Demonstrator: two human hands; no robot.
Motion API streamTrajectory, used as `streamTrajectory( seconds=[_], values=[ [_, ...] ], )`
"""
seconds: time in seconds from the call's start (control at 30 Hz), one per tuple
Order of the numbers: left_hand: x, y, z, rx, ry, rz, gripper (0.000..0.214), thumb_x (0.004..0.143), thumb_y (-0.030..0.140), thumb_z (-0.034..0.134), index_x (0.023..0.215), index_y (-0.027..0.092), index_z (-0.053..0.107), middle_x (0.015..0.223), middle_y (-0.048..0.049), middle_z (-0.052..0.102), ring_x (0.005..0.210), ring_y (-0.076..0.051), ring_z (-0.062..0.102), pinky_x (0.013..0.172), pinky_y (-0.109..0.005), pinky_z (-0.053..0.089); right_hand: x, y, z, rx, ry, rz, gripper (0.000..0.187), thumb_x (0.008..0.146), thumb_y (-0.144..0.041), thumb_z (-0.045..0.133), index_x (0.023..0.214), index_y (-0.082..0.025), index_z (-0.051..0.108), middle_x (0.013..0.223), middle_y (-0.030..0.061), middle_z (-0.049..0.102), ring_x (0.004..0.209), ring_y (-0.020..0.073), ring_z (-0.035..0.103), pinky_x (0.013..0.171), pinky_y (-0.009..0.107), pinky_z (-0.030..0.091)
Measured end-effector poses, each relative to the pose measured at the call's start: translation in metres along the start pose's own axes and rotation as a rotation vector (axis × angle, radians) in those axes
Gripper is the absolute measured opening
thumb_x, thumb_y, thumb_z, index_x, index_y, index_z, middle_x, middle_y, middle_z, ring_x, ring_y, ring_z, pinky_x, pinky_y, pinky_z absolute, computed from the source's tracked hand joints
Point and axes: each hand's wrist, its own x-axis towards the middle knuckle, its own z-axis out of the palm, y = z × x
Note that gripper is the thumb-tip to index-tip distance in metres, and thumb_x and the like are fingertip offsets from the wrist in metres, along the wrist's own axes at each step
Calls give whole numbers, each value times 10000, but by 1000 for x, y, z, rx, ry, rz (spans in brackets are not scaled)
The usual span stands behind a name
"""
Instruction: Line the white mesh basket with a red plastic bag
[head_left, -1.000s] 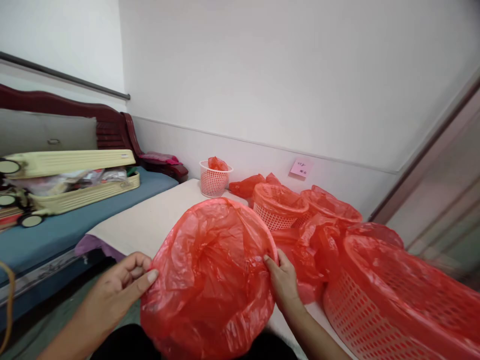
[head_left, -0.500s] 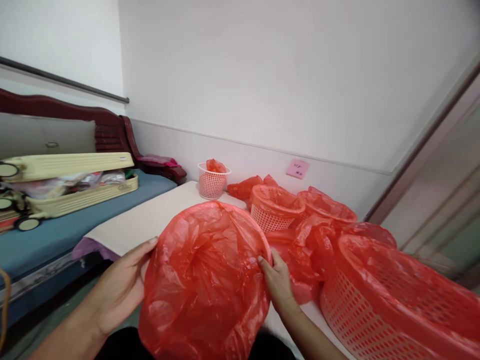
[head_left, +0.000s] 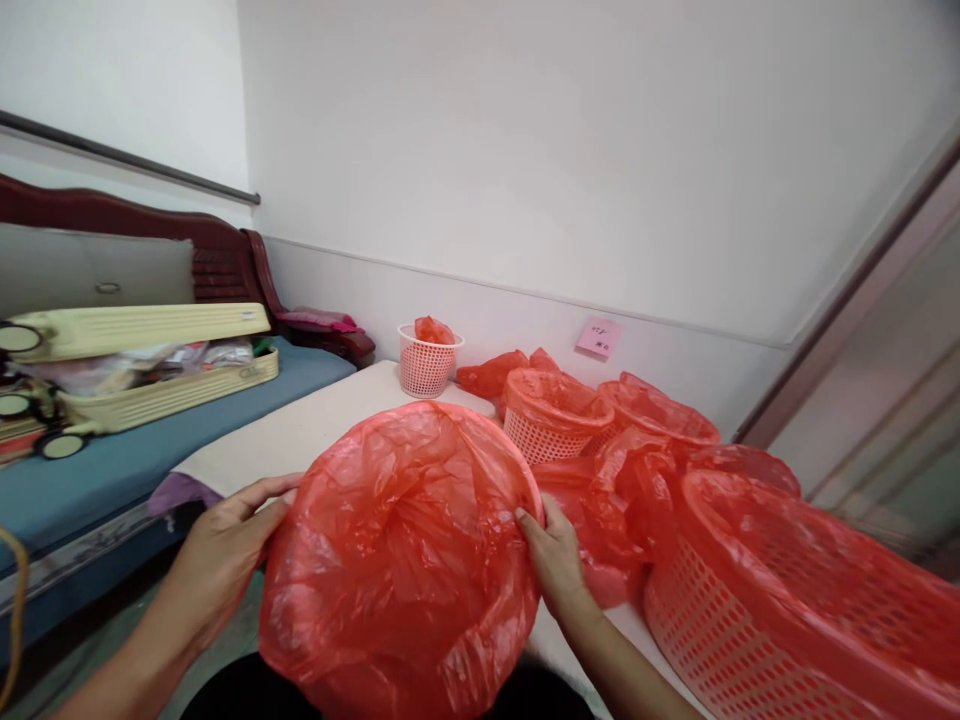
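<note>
A round basket covered by a red plastic bag is tilted toward me at the near edge of a cream-topped table. My left hand holds its left rim, fingers wrapped along the bag's edge. On the right rim my right hand grips the bag, its thumb pressed on the plastic. The basket itself is hidden under the bag.
Several pink lattice baskets lined with red bags crowd the table's right side, a large one nearest. A small basket stands by the wall. On the left, a blue bench carries an open cream case.
My left hand has slid down and outward along the left rim, and the bag now reaches further over that side. My right hand has stayed on the right rim.
</note>
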Motion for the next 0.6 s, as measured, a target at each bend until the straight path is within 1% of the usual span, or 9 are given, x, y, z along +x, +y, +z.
streamTrajectory(
  seconds=[0.07,0.2,0.3,0.43,0.5,0.6],
  values=[
    [3,-1,-1,28,-3,5,550,647,321,854,1164,244,684,964,-39,783,771,-231,738,646,-263,570,0,0,-1,-4,7,2,268,763,-422,607,885,-187,643,848,64,710,770,240,614,714,349,486],
    [6,-3,-1,14,-3,-22,508,638,303,860,1114,229,700,998,-76,776,782,-238,739,671,-293,590,1,3,-1,28,10,20,262,755,-410,616,891,-189,650,860,59,711,785,240,621,731,345,493],
    [5,-9,3,-72,-43,-94,472,591,206,871,1034,200,709,942,-77,779,766,-246,744,649,-291,591,1,6,-1,48,15,31,246,759,-405,622,880,-194,651,843,54,706,772,234,615,710,336,494],
    [1,-21,12,-221,-61,-163,449,537,79,854,938,207,698,816,-39,773,690,-237,742,580,-283,577,3,6,1,75,5,37,247,759,-404,627,883,-192,652,855,64,712,769,236,621,701,337,495],
    [0,-27,16,-245,-77,-180,427,547,68,848,921,204,694,807,-32,769,703,-236,742,571,-276,574,4,5,2,93,8,61,239,746,-383,624,884,-189,655,834,58,710,756,234,620,694,335,494],
    [-2,-34,18,-238,-83,-192,360,593,74,834,905,186,695,832,-35,765,766,-223,741,607,-255,577,9,4,3,128,32,143,215,709,-346,619,849,-186,652,779,44,701,705,224,616,653,325,486]
  ],
)
